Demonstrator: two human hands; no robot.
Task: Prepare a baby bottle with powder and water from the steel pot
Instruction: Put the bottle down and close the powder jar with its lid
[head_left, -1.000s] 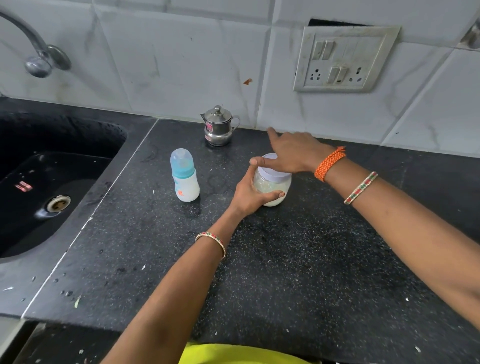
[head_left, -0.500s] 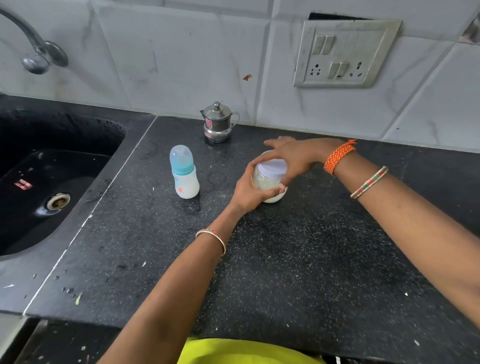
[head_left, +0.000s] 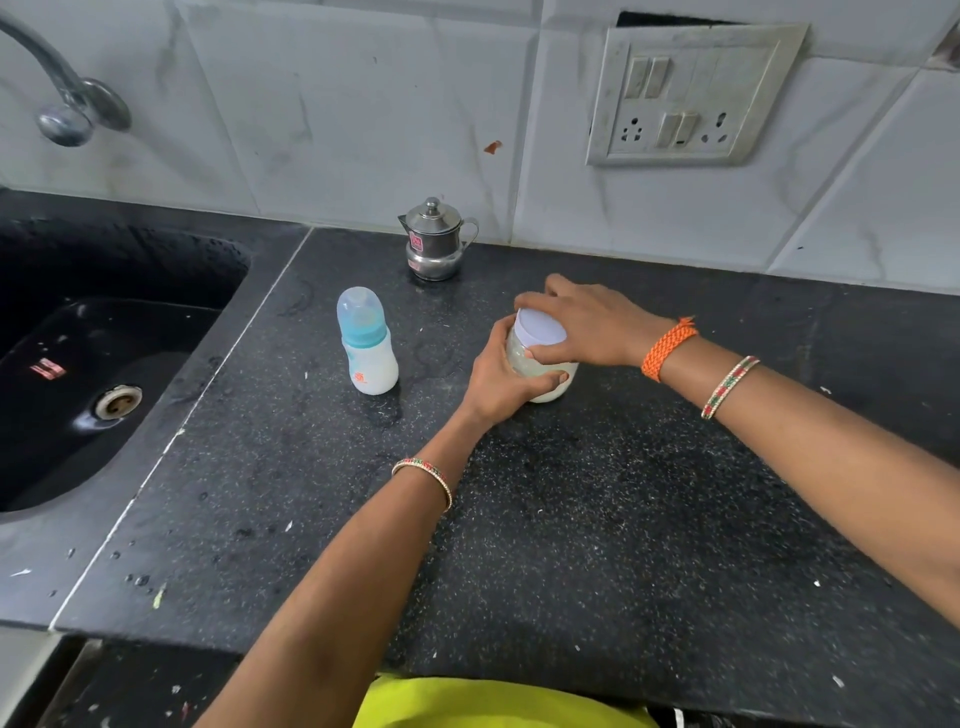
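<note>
Jar (head_left: 540, 371): standing on surface (head_left: 623, 519), left hand (head_left: 506, 384) gripping it to steady.
Lid (head_left: 540, 328): right hand (head_left: 587, 325) gripping it, likely unscrewing.
Bottle (head_left: 366, 343): capped, standing left of jar.
Pot (head_left: 435, 240): waiting by wall.

Shiny steel pot (head_left: 435, 240), translucent plastic bottle (head_left: 367, 343), speckled polished stone counter (head_left: 597, 519)
</note>
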